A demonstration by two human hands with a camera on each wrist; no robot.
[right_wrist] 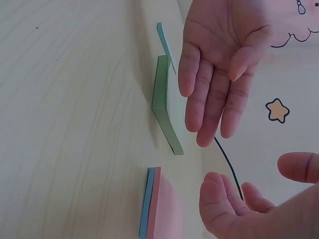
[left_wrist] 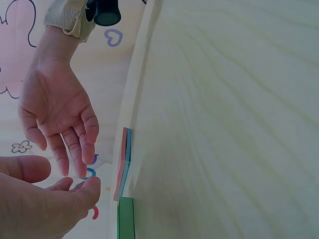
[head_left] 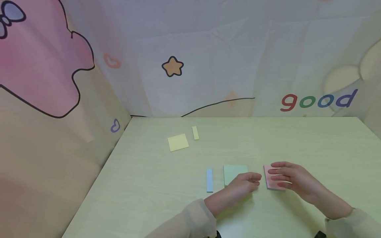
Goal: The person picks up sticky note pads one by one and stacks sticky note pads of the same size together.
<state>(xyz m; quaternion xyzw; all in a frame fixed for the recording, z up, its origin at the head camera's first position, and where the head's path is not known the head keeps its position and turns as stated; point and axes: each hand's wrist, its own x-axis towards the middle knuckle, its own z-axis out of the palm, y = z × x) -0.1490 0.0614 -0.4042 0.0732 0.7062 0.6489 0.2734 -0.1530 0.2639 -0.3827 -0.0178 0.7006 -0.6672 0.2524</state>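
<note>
My left hand [head_left: 245, 183] is held over the table beside a green sticky-note pad [head_left: 233, 171], partly covering it in the head view. My right hand [head_left: 293, 180], fingers spread and relaxed, hovers above a pink sticky-note pad [head_left: 269, 182]. From the side, in the right wrist view, a blue layer [right_wrist: 146, 204] shows under the pink one. The two palms face each other with a gap between them, and neither holds anything. To the left of the green pad lies a narrow blue sticky-note strip [head_left: 209, 181].
Farther back on the pale wood-grain table [head_left: 143, 178] lie a yellow square sticky note [head_left: 178, 142] and a narrow yellow strip [head_left: 195, 133]. A printed cloth backdrop [head_left: 214, 66] rises behind the table's rear edge, and another printed panel [head_left: 53, 158] stands along the left side.
</note>
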